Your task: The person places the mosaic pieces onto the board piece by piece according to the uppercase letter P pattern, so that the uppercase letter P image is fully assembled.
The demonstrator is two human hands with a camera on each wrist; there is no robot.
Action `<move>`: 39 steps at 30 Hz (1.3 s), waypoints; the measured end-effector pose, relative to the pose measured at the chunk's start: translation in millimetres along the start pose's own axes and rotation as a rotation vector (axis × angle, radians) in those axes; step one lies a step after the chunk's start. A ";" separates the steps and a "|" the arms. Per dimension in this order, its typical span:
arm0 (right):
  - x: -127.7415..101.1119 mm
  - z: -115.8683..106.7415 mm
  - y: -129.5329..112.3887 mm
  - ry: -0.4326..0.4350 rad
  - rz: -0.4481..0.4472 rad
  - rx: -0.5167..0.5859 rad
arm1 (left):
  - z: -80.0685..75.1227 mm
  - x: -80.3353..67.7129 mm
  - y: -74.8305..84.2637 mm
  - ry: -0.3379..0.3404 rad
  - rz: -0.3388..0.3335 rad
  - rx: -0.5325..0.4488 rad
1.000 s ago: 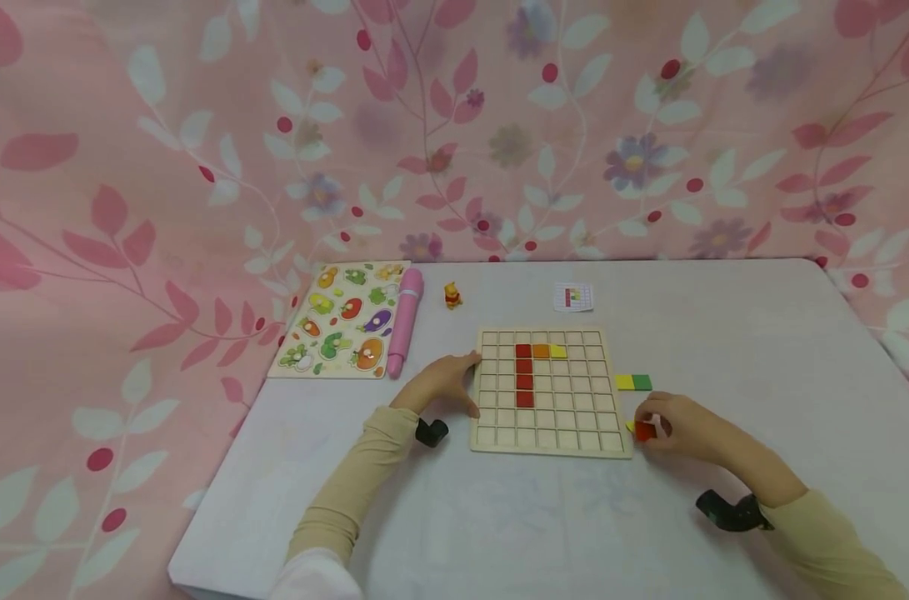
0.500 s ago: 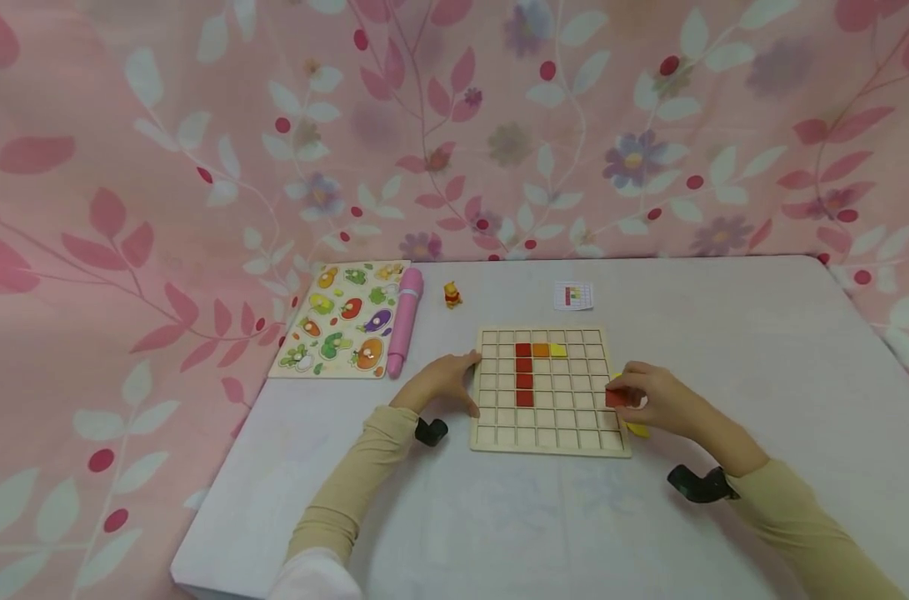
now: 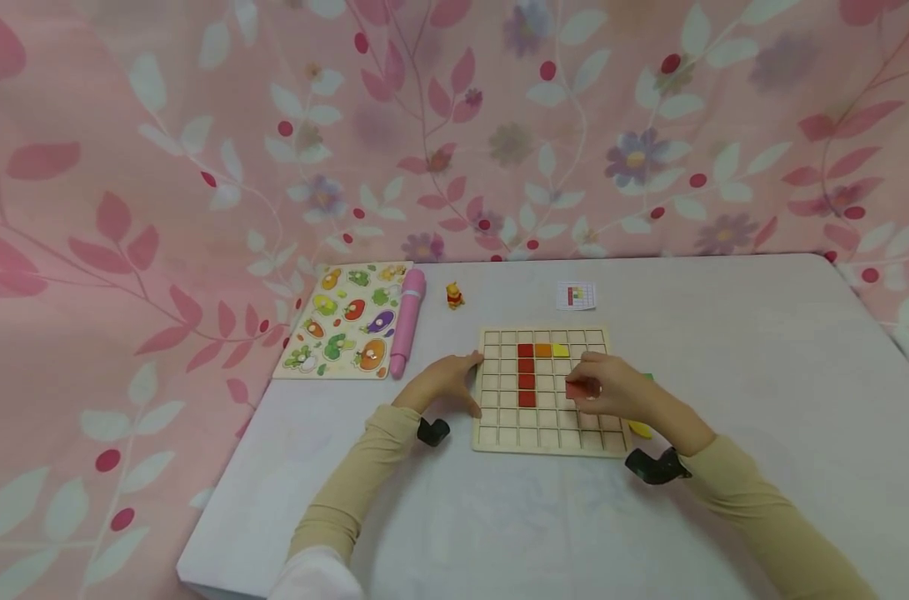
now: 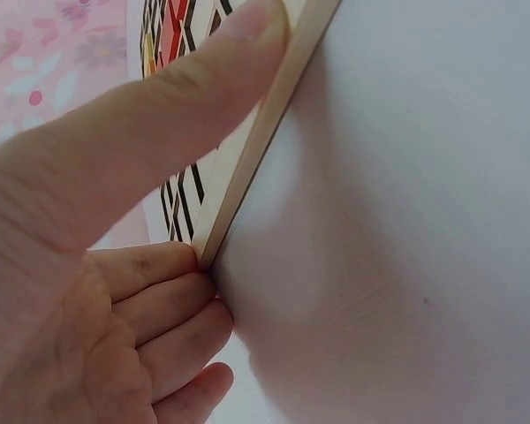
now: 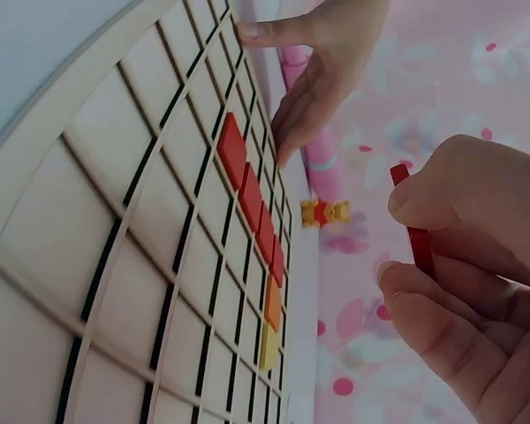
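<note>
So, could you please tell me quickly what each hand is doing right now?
Left hand: steadies the wooden grid board at its left edge.
Right hand: pinches a red tile above the board.

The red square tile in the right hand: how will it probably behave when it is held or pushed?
The red tile looks thin and flat, so it is probably stiff and light. The right hand pinches it by its edges, so it could slip if squeezed loosely. Being flat, it should slide rather than roll on the grid board.

Open table (image 3: 761, 350) right of the grid board (image 3: 491, 437) (loose tiles (image 3: 640, 429) near its edge); pink pen (image 3: 407, 332) crowds its left.
</note>
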State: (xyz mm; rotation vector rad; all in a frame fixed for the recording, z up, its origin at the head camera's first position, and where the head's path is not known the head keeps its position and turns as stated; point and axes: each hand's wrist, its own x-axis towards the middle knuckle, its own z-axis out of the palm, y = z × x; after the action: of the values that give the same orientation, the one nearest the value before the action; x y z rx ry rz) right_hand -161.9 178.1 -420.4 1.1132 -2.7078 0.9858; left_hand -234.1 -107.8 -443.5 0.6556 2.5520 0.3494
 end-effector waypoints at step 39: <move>31.4 68.5 -3.6 -0.125 -0.041 0.050 | 1.0 0.3 1.8 0.000 -0.035 -0.002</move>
State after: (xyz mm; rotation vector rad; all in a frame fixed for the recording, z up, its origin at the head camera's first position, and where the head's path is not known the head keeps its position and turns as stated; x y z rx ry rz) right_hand -170.3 117.2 -464.3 1.2752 -2.7582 1.0167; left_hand -233.1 -105.9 -443.8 0.6091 2.5594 0.3406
